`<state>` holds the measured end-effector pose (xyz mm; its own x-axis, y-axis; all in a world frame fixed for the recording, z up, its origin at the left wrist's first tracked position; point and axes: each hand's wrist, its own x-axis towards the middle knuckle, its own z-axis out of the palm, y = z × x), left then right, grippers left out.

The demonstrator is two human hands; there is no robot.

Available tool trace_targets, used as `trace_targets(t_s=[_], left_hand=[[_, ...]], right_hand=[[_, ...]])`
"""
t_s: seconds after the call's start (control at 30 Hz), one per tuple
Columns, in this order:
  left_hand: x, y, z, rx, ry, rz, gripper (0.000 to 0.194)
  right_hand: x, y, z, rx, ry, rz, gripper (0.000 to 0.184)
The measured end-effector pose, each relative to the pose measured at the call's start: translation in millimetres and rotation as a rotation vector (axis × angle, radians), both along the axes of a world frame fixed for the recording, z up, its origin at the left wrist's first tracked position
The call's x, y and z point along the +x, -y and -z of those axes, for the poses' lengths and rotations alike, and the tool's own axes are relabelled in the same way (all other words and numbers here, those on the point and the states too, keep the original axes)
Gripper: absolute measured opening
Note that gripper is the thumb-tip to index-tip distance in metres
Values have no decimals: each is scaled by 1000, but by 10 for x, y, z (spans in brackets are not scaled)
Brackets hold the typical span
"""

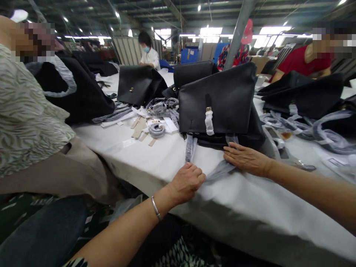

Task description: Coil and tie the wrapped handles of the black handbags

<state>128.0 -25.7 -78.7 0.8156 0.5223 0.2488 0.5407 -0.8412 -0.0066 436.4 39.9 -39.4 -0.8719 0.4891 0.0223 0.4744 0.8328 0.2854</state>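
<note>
Bare arms reach in from the bottom and the right, and a thin silver bangle (155, 208) sits on the left wrist. The left grip (187, 182) is curled up near the front edge of the white worktop (250, 200), with its fingers bent over. It is hard to tell if it pinches anything. The right grip (246, 159) lies flat and open, fingers spread, pressing on a gray wrapped strap (221, 170). That strap runs back under the black leather handbag (217, 100), which stands just past the hands and leans a little. A second gray strap (190, 148) hangs down from the handbag, just above the left grip. If a strap gets pulled too hard, the handbag could tip or slide, and loose things could fall off the near edge. Left of the handbag sits a person in a leafy blouse (25, 111), and closer to the handbag lie a coiled gray strap (156, 130) and tan card strips (139, 128). Behind the handbag stand more black bags (139, 85), and a person in a white shirt (148, 55) sits far off.
</note>
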Motion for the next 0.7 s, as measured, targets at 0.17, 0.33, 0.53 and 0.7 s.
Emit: trace_targets(t_s=[0.17,0.33,0.53,0.7], left_hand=[[52,-23,-45,-20,41,-13,19],[92,-28,-15,-47,74,16,12],[83,-65,-1,-164,135,6,14],[55,-168,-105,-180,42,103,9]], right_hand=[[-222,323,-88,-45,30,100,60],[-801,726,-211,-207,-62,165,63],[-647,555,-59,-116,78,119,17],[-150,208,-26,-24,-5,-13,16]])
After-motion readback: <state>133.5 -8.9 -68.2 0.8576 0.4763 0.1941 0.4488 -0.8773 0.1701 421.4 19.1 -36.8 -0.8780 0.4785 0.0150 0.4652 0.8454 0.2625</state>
